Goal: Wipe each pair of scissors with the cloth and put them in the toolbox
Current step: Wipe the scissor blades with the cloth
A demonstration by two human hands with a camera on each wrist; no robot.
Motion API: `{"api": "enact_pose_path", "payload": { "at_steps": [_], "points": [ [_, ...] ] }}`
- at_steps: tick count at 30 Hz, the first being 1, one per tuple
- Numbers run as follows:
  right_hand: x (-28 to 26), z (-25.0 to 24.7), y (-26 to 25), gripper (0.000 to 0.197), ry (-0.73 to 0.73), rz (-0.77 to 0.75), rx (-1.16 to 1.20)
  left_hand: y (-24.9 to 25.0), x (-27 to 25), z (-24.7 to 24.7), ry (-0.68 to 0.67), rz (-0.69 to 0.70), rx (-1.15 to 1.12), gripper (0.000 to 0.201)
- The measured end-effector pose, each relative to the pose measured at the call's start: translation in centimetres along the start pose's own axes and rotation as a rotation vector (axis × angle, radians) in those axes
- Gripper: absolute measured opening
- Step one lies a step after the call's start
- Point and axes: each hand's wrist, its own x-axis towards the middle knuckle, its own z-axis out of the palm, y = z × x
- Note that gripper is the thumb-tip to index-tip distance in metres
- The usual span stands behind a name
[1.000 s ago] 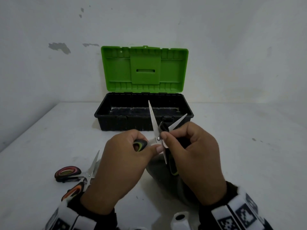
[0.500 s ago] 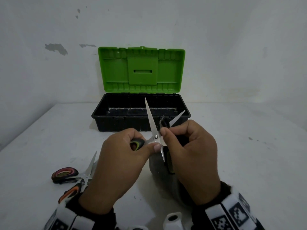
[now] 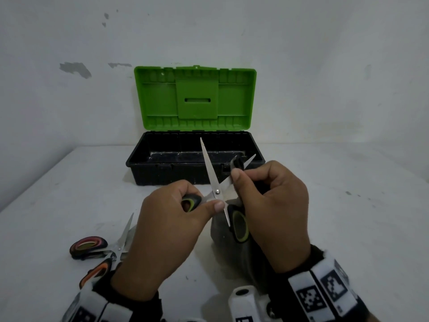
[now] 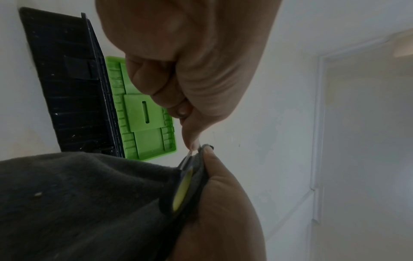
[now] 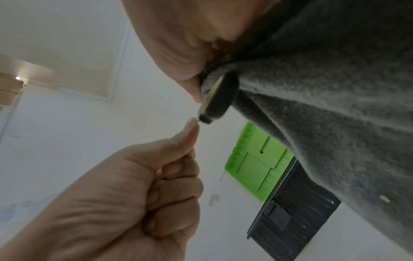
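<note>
Green-and-black-handled scissors (image 3: 217, 190) are held spread open above the table. My left hand (image 3: 171, 221) grips one handle loop (image 3: 191, 202), with its thumb by the pivot. My right hand (image 3: 274, 205) pinches the dark grey cloth (image 3: 224, 235) round the right-pointing blade, near its tip; the rest of the cloth hangs below. The other handle (image 3: 240, 226) lies against the cloth. In the left wrist view this handle (image 4: 183, 190) sits between cloth (image 4: 78, 203) and right thumb. The black toolbox (image 3: 162, 173) stands open behind, its green lid (image 3: 195, 98) upright.
Two more scissors lie at the front left of the white table: a red-handled pair (image 3: 89, 247) and an orange-handled pair (image 3: 97, 273), partly under my left wrist. A white wall stands close behind the toolbox. A white camera housing (image 3: 243, 298) shows at the bottom edge.
My right hand's pinch on the cloth has slid along the blade toward its tip. The left hand keeps its grip on the handle, and the scissors stay spread.
</note>
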Motion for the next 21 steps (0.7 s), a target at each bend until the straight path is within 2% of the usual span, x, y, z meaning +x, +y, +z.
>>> {"api": "enact_pose_path", "payload": {
  "at_steps": [4, 8, 13, 18, 21],
  "points": [
    [0.0, 0.2, -0.1, 0.016, -0.073, -0.014, -0.033, -0.4, 0.3, 0.0, -0.002, 0.017, 0.01, 0.028],
    [1.1, 0.3, 0.8, 0.018, -0.003, 0.03, -0.007, -0.6, 1.0, 0.2, -0.011, 0.025, 0.013, 0.028],
    [0.8, 0.9, 0.6, 0.02, -0.061, 0.01, -0.027, -1.0, 1.8, 0.4, -0.006, 0.036, -0.012, 0.028],
    [1.7, 1.1, 1.4, 0.022, 0.022, 0.035, -0.04, -0.9, 2.5, 0.9, 0.006, 0.062, -0.012, 0.028],
    [1.3, 1.3, 1.1, 0.021, -0.031, 0.025, -0.053, -1.2, 2.6, 0.8, 0.009, 0.064, -0.021, 0.028]
  ]
}}
